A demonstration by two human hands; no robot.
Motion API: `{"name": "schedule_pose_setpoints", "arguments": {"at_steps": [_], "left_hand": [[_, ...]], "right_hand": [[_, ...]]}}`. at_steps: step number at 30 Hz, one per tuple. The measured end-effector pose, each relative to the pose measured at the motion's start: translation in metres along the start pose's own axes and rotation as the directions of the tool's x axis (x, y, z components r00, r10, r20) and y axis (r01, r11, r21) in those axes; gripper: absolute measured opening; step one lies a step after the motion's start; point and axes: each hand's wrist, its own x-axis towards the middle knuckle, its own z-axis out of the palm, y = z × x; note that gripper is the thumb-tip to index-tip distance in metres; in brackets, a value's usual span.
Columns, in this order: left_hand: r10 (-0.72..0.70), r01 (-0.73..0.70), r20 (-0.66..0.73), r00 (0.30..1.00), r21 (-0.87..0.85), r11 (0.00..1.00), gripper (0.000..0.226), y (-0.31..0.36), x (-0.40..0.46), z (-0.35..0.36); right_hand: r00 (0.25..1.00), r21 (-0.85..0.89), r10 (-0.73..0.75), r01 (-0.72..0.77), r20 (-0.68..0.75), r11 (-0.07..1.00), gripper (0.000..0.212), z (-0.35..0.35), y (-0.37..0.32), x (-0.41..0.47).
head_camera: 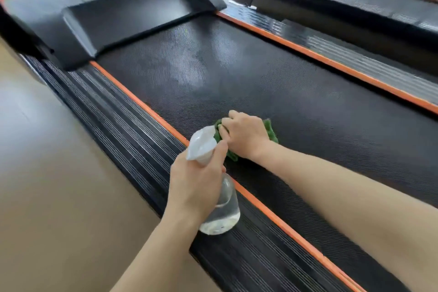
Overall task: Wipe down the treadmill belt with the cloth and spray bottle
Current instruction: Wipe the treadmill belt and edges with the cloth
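The black treadmill belt [272, 92] runs across the middle of the view, with pale wet patches toward its far end. My right hand [244, 135] grips a bunched green cloth [271, 129] and holds it down on the belt near the left edge. My left hand [196, 180] is wrapped round the neck of a clear spray bottle [222, 211] with a white trigger head. The bottle sits over the ribbed left side rail [132, 130], its nozzle pointing toward the belt.
Orange trim strips [331, 61] border the belt on both sides. The black motor cover [113, 21] lies at the far end, with uprights behind. A second treadmill [369, 0] stands to the right. Tan flooring [47, 173] is on the left.
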Motion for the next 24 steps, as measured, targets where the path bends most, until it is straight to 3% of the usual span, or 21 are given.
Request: {"name": "schedule_pose_setpoints", "arguments": {"at_steps": [5, 9, 12, 14, 18, 21, 24], "left_hand": [[-0.127, 0.123, 0.072, 0.989, 0.057, 0.991, 0.046, 0.002, -0.016, -0.011], [-0.250, 0.245, 0.081, 0.965, 0.070, 0.967, 0.045, 0.009, -0.024, -0.033], [-0.225, 0.207, 0.148, 0.963, 0.127, 0.970, 0.049, 0.028, -0.013, -0.037], [-0.158, 0.137, 0.150, 0.976, 0.143, 0.980, 0.048, 0.046, 0.004, -0.028], [-0.149, 0.127, 0.168, 0.974, 0.139, 0.982, 0.041, 0.060, 0.045, -0.005], [-0.205, 0.175, 0.204, 0.957, 0.154, 0.972, 0.041, 0.053, 0.069, 0.009], [-0.233, 0.201, 0.179, 0.956, 0.177, 0.963, 0.043, 0.044, 0.097, 0.020]], "right_hand": [[1.000, 0.028, -0.023, 0.023, 0.007, 0.999, 0.035, -0.026, 0.008, -0.099], [0.996, -0.007, 0.062, -0.062, 0.059, 0.998, 0.034, -0.048, 0.021, -0.165], [0.994, -0.051, 0.102, -0.100, 0.049, 0.994, 0.034, -0.050, 0.019, -0.176], [0.998, -0.069, 0.067, -0.066, 0.003, 0.995, 0.033, -0.047, 0.021, -0.170], [0.996, -0.065, -0.005, 0.000, -0.089, 0.998, 0.031, -0.034, 0.031, -0.144], [0.979, -0.021, 0.112, -0.117, -0.169, 0.993, 0.031, -0.022, 0.034, -0.095], [0.967, -0.003, 0.196, -0.199, -0.162, 0.980, 0.033, -0.006, 0.041, -0.038]]}}
